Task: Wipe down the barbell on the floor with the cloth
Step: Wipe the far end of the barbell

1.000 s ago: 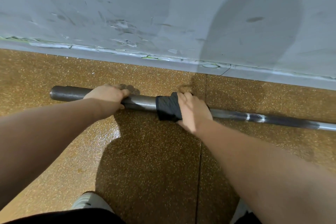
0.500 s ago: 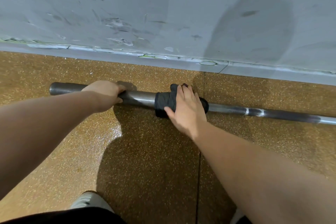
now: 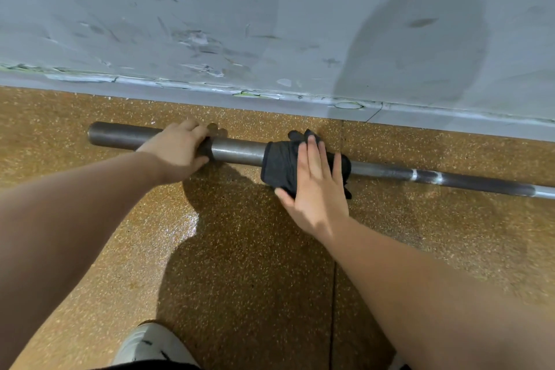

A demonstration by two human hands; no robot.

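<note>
Speckled ochre flooring (image 3: pixel 240 249) was seen running up to a scuffed grey wall (image 3: pixel 210 9) at the far side, and a thin dark seam (image 3: pixel 332 279) was drawn across the floor from near to far. A steel barbell (image 3: pixel 237 151) lay on this floor close to the wall and roughly parallel to it, its thick sleeve end at the left and its thinner shaft carried out past the right edge. The left hand (image 3: pixel 177 150) was wrapped over the sleeve, with the fingers curled across the far side and the thumb set against the near side, so that the bar was gripped. To the right of it, with a bare stretch of sleeve left between, a dark cloth (image 3: pixel 280 165) was draped around the bar where the thick part gave way to the thin shaft. The right hand (image 3: pixel 315 186) was laid flat on that cloth, its fingers straight, slightly spread and pointed toward the wall, the thumb held out to the left at the cloth's near edge. Nothing was clasped by it, and the cloth was only pressed down against the bar. Folds of cloth were left showing to the left of the palm and beyond the fingertips. A white shoe (image 3: pixel 150 342) was visible at the near edge.
</note>
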